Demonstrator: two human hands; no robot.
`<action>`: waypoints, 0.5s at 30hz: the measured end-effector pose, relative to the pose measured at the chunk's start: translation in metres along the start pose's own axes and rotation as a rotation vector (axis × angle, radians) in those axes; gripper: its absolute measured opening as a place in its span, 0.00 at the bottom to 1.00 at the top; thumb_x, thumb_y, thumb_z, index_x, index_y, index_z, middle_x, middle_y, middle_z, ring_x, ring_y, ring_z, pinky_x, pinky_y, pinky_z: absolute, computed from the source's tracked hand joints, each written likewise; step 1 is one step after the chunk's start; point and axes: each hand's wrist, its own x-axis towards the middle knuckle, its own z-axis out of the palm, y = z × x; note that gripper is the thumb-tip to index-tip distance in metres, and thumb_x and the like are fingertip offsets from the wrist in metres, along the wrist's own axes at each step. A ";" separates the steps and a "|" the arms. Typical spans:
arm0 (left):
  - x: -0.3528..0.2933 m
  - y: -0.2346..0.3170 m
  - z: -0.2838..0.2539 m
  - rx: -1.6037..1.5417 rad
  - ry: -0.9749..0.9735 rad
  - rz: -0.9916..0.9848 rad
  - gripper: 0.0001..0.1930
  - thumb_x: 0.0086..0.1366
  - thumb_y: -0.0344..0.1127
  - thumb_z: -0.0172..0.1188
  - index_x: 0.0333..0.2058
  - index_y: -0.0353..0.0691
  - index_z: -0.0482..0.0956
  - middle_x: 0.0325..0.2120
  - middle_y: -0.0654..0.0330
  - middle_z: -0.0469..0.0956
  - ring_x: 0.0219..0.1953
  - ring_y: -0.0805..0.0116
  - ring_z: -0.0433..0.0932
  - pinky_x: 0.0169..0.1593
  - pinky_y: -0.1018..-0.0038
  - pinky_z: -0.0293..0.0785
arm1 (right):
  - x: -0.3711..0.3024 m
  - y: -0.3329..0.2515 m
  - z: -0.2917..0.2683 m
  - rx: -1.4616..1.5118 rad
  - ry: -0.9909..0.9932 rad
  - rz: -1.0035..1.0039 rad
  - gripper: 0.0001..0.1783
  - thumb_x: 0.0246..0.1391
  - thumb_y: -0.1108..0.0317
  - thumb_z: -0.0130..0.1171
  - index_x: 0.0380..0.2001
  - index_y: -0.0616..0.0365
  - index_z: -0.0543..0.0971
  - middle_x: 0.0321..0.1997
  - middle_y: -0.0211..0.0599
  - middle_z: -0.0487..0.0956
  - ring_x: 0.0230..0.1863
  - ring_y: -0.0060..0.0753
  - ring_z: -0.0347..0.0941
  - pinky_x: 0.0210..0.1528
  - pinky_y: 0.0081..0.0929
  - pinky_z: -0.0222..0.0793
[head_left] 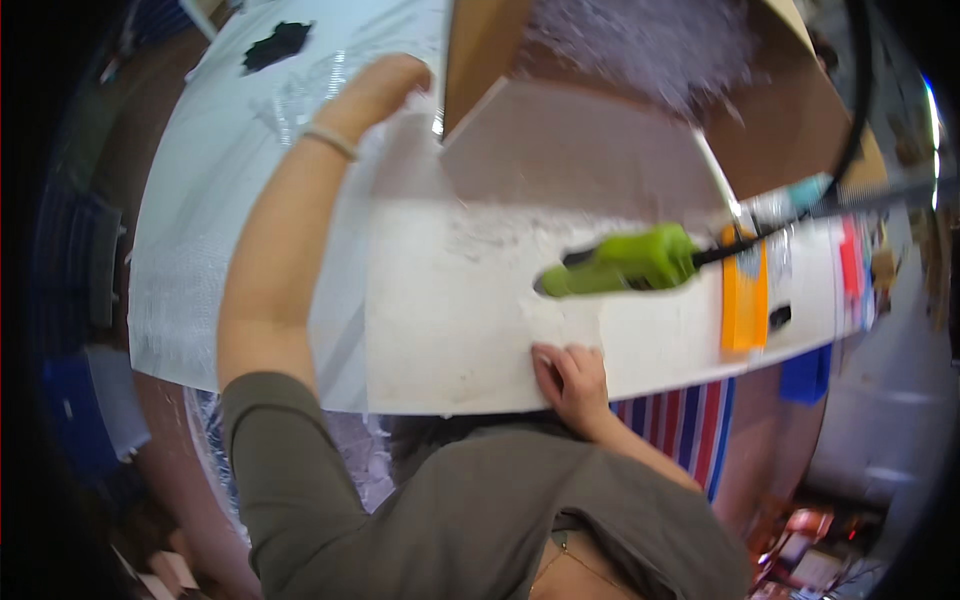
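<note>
My left hand (385, 88) reaches out to the far left part of the white table (440, 330), next to the near left edge of an open cardboard box (800, 130). Its fingers are bent and blurred, so what they touch is hidden. My right hand (578, 385) rests on the table's near edge, with its fingers loosely bent and a gap beside the thumb. Nothing shows in it. Beyond that hand is a green corded hand tool (625, 262) with a dark tip pointing left; its exact kind is unclear. Crinkled clear plastic (660, 45) fills part of the box.
Clear film (200, 260) covers the table's left side, where a black crumpled item (278, 46) lies. An orange tray (745, 295) stands at the right, beside a small black object (780, 317). A black cord (858, 90) hangs at the upper right. Striped fabric (680, 425) shows below the table.
</note>
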 end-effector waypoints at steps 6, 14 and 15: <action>-0.038 0.061 -0.059 0.020 0.687 -0.106 0.10 0.68 0.26 0.63 0.45 0.42 0.87 0.45 0.53 0.87 0.44 0.62 0.86 0.50 0.73 0.80 | 0.004 0.005 -0.003 0.068 0.054 0.007 0.14 0.53 0.74 0.69 0.44 0.51 0.83 0.25 0.30 0.69 0.27 0.36 0.68 0.34 0.35 0.57; -0.181 0.195 -0.027 -0.862 0.940 -0.677 0.12 0.74 0.32 0.61 0.50 0.29 0.78 0.43 0.53 0.83 0.44 0.69 0.83 0.51 0.76 0.82 | 0.008 0.094 -0.035 0.441 0.216 0.274 0.14 0.62 0.71 0.65 0.51 0.58 0.83 0.34 0.39 0.81 0.31 0.28 0.76 0.38 0.25 0.74; -0.198 0.202 -0.006 -1.001 0.889 -0.735 0.12 0.74 0.32 0.61 0.50 0.30 0.77 0.43 0.54 0.83 0.44 0.68 0.83 0.51 0.76 0.82 | 0.015 0.122 -0.038 0.435 0.348 0.358 0.13 0.62 0.72 0.65 0.49 0.59 0.83 0.36 0.39 0.82 0.32 0.28 0.77 0.39 0.25 0.75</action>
